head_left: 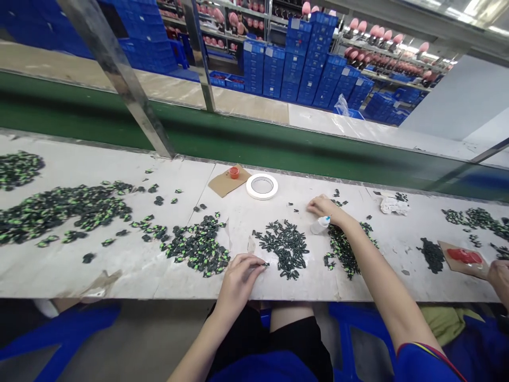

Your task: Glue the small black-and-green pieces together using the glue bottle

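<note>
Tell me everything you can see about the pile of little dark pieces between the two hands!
The pile is lots of small, slim, blackish-green pieces, maybe plastic. They lie loose, pointing every way, on the pale tabletop, crowded together in the middle and more scattered at the edges. The left hand is close beside it, but neither hand seems to touch it.

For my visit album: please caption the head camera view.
The left hand pinches a small dark piece beside a pile of dark pieces, while the right hand is near a white bottle.
</note>
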Demonstrator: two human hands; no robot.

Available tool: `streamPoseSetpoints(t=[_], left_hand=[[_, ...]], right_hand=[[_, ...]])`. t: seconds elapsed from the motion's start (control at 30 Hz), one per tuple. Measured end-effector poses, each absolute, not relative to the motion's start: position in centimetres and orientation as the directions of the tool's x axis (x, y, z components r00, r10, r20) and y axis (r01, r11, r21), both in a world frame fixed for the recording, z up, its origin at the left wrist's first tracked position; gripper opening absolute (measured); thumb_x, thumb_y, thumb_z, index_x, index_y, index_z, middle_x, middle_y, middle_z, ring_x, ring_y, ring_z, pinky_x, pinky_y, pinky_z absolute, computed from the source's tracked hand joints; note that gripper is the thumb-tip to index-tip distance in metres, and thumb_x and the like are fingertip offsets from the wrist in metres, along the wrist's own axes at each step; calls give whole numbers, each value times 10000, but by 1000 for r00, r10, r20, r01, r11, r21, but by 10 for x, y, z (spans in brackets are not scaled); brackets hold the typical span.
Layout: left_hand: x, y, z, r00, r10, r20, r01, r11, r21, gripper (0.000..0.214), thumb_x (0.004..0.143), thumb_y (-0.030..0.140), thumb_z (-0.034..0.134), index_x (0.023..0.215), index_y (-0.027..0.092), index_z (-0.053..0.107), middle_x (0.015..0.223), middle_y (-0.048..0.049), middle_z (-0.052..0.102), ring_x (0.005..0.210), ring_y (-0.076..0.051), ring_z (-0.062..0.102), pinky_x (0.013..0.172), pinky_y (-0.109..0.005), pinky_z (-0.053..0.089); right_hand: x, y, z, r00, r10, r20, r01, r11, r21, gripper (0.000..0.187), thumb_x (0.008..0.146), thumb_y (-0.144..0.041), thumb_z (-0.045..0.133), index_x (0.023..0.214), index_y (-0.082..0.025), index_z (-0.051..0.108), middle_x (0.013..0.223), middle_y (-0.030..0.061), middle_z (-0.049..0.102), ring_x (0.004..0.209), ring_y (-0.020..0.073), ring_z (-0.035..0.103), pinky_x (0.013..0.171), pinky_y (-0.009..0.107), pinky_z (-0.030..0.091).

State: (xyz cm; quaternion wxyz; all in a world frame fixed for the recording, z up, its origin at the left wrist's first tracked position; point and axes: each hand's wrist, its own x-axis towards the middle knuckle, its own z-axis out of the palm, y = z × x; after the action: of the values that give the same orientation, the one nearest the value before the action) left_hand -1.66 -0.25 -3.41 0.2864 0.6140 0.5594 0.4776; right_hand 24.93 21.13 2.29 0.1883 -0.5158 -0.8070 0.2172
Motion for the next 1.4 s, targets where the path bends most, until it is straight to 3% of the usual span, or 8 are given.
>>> streamPoseSetpoints(t=[0.17, 0.27, 0.33, 0.5, 0.77, 0.93, 1.2, 1.4], left_hand=[[-14, -11, -11, -170, 973, 158, 190, -125, 974, 170, 824, 350, 637, 870, 217, 732, 878, -51, 714, 841, -200, 687, 781, -309, 559], [-7, -15, 3, -181, 966, 186, 138, -163, 977, 142, 820, 323, 655, 843, 219, 749, 847, -49, 717, 851, -198, 681, 782, -300, 561], [-1, -17, 11, -174, 961, 216, 120, -197, 973, 126, 823, 300, 659, 849, 221, 754, 838, -49, 715, 838, -193, 676, 770, -296, 563], [9, -20, 24, -134, 938, 319, 155, -299, 942, 117, 842, 234, 654, 909, 223, 749, 859, -50, 718, 841, -184, 670, 777, -295, 562], [11, -27, 31, -44, 898, 438, 212, -420, 882, 170, 864, 166, 631, 974, 228, 744, 855, -52, 731, 839, -183, 660, 739, -290, 567], [10, -31, 34, 0, 915, 404, 192, -397, 898, 214, 872, 160, 621, 1023, 251, 741, 882, -49, 739, 854, -183, 661, 738, -291, 569], [8, -33, 35, 17, 952, 305, 136, -304, 943, 183, 854, 177, 639, 984, 243, 748, 893, -45, 737, 870, -181, 663, 773, -295, 567], [9, -33, 37, 11, 977, 213, 130, -213, 968, 135, 824, 197, 651, 913, 219, 749, 890, -57, 730, 875, -196, 678, 782, -305, 568]], right_hand=[[284, 168, 64, -90, 959, 270, 790, 234, -567, 265, 894, -306, 494, 927, -142, 700, 937, 136, 724, 805, 236, 662, 671, 364, 540], [283, 103, 86, 166, 877, 451, 703, 215, -678, 252, 855, -372, 582, 947, -188, 728, 949, 89, 732, 766, 214, 673, 641, 349, 567], [264, 55, 89, 220, 879, 424, 640, 197, -742, 229, 831, -379, 640, 963, -225, 746, 877, 55, 747, 640, 181, 663, 611, 344, 573], [192, -22, 60, 166, 970, 181, 331, 118, -936, 141, 760, -334, 733, 835, -219, 767, 782, 51, 760, 693, 202, 719, 647, 312, 609], [165, -29, 50, 32, 999, 26, 109, 22, -994, 82, 770, -282, 715, 810, -248, 778, 905, 46, 774, 861, 217, 734, 722, 278, 621], [163, -30, 53, -14, 1000, 0, 82, 2, -997, 89, 759, -275, 722, 804, -229, 784, 832, 56, 779, 785, 229, 747, 690, 301, 631], [160, -31, 50, 29, 990, 136, 124, 132, -984, 50, 748, -219, 722, 728, -228, 767, 798, 50, 768, 755, 207, 731, 660, 292, 618], [161, -33, 45, 22, 990, 139, 184, 133, -974, 206, 741, -208, 717, 946, -200, 718, 804, 46, 762, 688, 177, 723, 673, 294, 626]])
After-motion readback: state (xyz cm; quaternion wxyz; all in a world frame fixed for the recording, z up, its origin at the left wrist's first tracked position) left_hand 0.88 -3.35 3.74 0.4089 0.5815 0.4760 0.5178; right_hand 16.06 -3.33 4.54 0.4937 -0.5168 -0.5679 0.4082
